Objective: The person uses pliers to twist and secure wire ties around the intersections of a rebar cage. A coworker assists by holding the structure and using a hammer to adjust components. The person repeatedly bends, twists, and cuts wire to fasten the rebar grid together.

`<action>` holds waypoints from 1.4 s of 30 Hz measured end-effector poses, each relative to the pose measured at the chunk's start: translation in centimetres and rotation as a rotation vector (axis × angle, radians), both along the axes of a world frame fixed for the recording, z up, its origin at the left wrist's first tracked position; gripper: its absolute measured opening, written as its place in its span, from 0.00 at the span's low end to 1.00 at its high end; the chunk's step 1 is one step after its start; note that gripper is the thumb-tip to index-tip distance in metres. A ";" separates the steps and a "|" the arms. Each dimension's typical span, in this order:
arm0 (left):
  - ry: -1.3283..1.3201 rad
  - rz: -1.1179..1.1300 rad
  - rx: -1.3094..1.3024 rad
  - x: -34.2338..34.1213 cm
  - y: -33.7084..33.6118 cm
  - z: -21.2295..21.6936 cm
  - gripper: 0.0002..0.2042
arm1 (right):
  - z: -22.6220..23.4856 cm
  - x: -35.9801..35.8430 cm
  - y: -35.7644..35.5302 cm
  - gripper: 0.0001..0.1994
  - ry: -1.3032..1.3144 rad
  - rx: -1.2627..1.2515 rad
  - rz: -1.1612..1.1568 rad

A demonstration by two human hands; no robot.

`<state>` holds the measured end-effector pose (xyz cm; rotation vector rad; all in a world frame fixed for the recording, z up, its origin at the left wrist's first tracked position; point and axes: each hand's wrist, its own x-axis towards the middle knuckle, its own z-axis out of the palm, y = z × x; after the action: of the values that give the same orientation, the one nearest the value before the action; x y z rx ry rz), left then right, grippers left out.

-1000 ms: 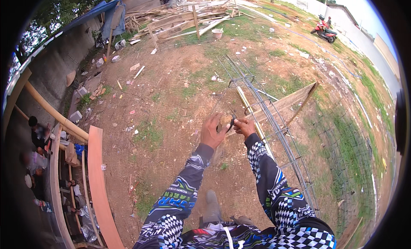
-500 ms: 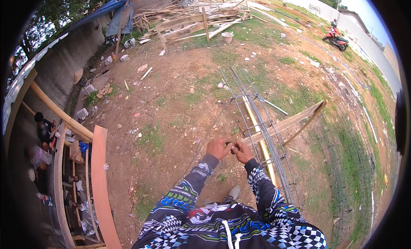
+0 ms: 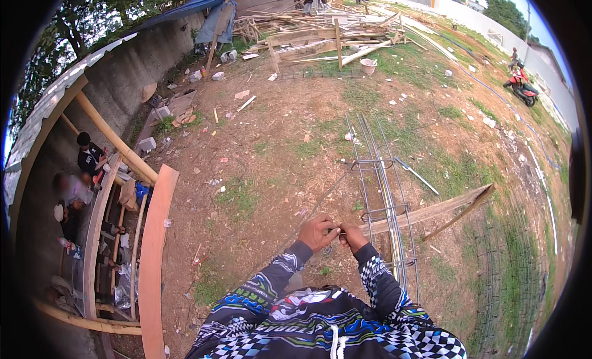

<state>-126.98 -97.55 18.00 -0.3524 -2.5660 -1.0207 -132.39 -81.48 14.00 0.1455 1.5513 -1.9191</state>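
My left hand (image 3: 318, 232) and my right hand (image 3: 353, 237) meet in front of me with fingertips pinched close together. Whatever lies between the fingers is too small to make out. Just right of my right hand is a long steel rebar cage (image 3: 399, 208), with thin bars and square stirrups. It rests across a wooden plank (image 3: 453, 206) raised on edge above the ground. Neither hand touches the cage.
To the left, people sit under a metal-roofed bamboo shelter beside a reddish board (image 3: 154, 260). More rebar frames (image 3: 512, 285) lie on the grass at right. Scrap timber (image 3: 320, 44), a pale bucket (image 3: 368, 66) and a red motorbike (image 3: 522, 87) stand farther off.
The view has shifted, so the surroundings sit farther right and lower. My hands stay pinched together, now slightly lower in the picture beside the cage.
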 end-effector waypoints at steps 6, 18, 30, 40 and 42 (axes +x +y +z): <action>0.018 0.000 -0.034 -0.5 0.0 0.3 0.07 | 0.1 -4.1 -0.1 0.11 0.044 0.153 0.181; -0.063 0.020 -0.033 0.1 -0.1 -0.4 0.07 | 15.7 -16.0 9.0 0.16 0.383 -0.105 -0.159; -0.350 0.017 0.546 -1.1 0.2 1.6 0.35 | 20.9 -8.4 5.7 0.12 0.886 -0.540 -0.540; 0.201 0.620 1.612 1.4 -9.2 11.4 0.18 | 10.2 10.5 -3.3 0.09 0.744 -0.015 0.571; 0.357 0.625 1.481 3.0 -11.8 11.8 0.18 | 8.9 11.9 -3.0 0.09 0.653 -0.094 0.691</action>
<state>-124.02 -109.36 29.75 0.5633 -0.9535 -1.9164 -120.52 -84.51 22.92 -1.0166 1.5912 -1.5170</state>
